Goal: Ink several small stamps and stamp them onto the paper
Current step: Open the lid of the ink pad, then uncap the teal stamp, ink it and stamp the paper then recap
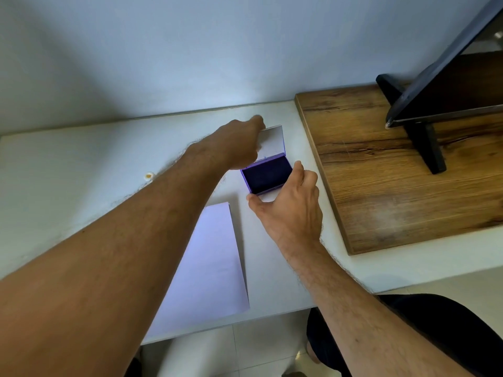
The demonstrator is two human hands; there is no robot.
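A small ink pad case with a dark purple pad lies on the white table, its white lid raised upright behind it. My left hand grips the lid's left edge near the top. My right hand holds the case's base, thumb at the front left corner and fingers along the right side. A blank white sheet of paper lies in front of the case, partly under my left forearm. No stamps are in view.
A wooden board lies on the table at the right, carrying a dark monitor on a black stand. A small yellowish spot sits on the table at the left. The wall runs right behind the table; the front edge is near my knees.
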